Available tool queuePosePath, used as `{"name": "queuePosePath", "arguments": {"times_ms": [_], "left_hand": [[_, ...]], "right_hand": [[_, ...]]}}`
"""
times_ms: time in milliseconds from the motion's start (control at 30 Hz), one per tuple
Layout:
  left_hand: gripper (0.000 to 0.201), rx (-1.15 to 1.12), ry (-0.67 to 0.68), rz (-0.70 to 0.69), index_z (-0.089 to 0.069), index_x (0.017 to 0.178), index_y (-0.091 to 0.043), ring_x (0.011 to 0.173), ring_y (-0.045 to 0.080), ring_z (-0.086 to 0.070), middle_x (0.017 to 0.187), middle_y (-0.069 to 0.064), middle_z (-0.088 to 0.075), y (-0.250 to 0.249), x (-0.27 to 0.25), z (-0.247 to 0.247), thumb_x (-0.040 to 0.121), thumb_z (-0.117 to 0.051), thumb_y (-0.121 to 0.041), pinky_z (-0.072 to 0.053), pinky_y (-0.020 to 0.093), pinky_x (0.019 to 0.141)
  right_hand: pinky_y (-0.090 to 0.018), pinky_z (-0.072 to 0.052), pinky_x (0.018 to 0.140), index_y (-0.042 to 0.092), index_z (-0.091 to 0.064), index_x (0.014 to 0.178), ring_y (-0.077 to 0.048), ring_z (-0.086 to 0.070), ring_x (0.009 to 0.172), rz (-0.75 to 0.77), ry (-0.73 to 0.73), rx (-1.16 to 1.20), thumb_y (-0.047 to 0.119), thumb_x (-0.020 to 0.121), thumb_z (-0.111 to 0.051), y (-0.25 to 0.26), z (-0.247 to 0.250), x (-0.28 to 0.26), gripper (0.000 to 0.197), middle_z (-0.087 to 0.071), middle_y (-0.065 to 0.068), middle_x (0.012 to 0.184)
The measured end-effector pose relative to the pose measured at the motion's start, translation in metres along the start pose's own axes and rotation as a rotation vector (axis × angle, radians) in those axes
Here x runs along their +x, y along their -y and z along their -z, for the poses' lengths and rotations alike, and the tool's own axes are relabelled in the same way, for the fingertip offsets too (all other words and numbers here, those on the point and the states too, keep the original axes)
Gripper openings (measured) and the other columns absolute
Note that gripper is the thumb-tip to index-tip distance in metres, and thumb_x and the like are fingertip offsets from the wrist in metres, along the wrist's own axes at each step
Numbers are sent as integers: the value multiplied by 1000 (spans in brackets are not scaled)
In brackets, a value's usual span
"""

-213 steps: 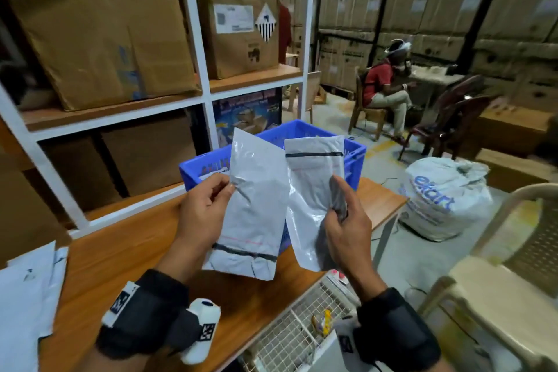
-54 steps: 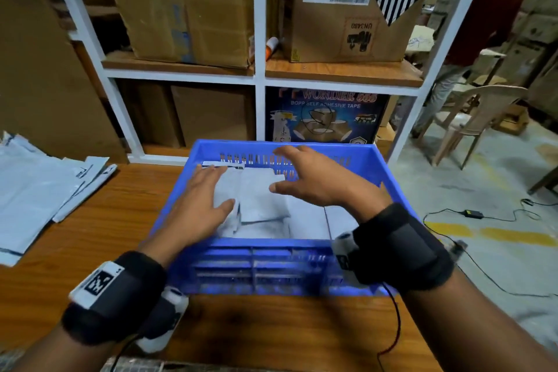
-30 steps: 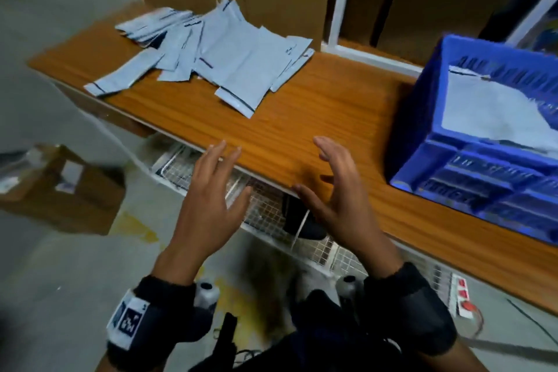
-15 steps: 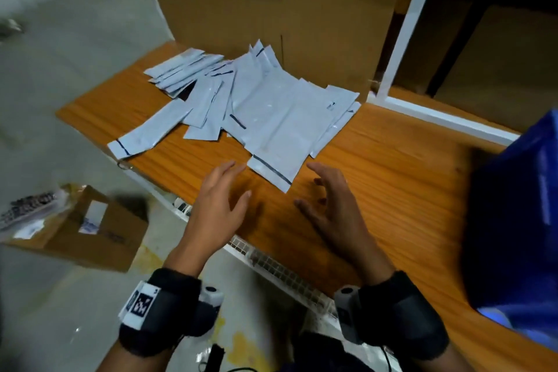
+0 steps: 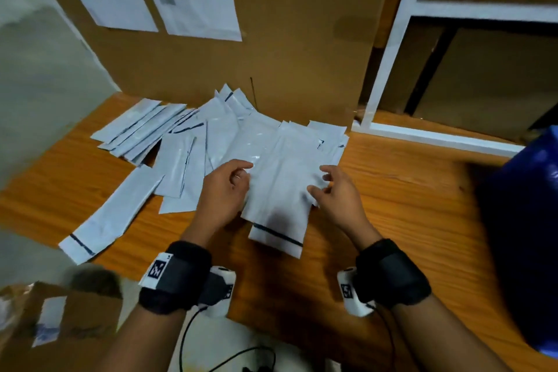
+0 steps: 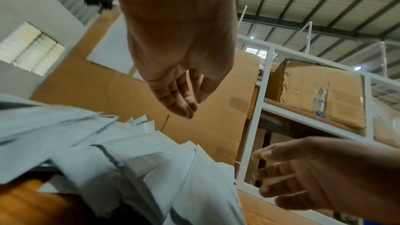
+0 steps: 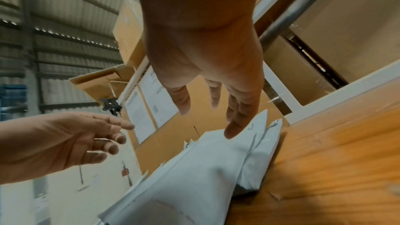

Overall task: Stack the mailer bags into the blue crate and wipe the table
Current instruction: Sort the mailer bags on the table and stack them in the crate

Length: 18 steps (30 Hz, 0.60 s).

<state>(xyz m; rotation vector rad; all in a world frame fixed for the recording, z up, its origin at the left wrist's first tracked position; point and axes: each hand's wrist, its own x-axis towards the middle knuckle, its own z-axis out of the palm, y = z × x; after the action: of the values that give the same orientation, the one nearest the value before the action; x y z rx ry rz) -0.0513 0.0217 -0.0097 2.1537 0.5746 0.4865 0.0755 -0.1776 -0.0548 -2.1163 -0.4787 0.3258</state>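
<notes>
Head view: flat glossy mailer bags (image 5: pixel 280 178) (grey plastic) overlap on grained wooden table (image 5: pixel 407 190).

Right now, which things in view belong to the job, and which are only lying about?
For the job:
mailer bags
blue crate
table
left hand
right hand

Only lying about:
big cardboard box
white shelf frame
small carton

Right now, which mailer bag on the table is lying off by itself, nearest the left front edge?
The long narrow mailer bag, lying diagonally left of the left hand, its dark-striped end toward the table edge; the others overlap in the pile.
</notes>
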Motion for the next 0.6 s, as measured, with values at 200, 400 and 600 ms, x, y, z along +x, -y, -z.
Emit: {"name": "queuePosePath", "arguments": {"times_ms": [200, 400, 600], "left_hand": [[17, -19, 218, 107, -71, 98, -15, 84, 24, -69, 89, 6, -72, 39, 56, -20, 91, -56, -12, -57, 41, 85], [17, -168, 277, 306, -69, 80, -10, 68, 20, -66, 82, 13, -70, 42, 80, -33, 92, -59, -15, -55, 23, 57], [38, 56, 331, 142, -68, 74, -2, 66, 20, -65, 71, 9, -69, 41, 89, -47, 86, -70, -38, -57, 36, 70]], "right_hand": [[-26, -43, 71, 17, -48, 126, -22, -59, 98, -288, -3, -117, 64, 72, -73, -2, -47, 19, 76, -59, -7, 116], [-27, -48, 82, 16, -44, 121, -17, -50, 94, -425, -104, -173, 41, 69, -86, 9, -73, 20, 71, -44, -7, 123], [-37, -55, 85, 23, -44, 113, -23, -60, 97, -472, -123, -122, 15, 70, -83, 8, -59, 23, 59, -56, -6, 113]]}}
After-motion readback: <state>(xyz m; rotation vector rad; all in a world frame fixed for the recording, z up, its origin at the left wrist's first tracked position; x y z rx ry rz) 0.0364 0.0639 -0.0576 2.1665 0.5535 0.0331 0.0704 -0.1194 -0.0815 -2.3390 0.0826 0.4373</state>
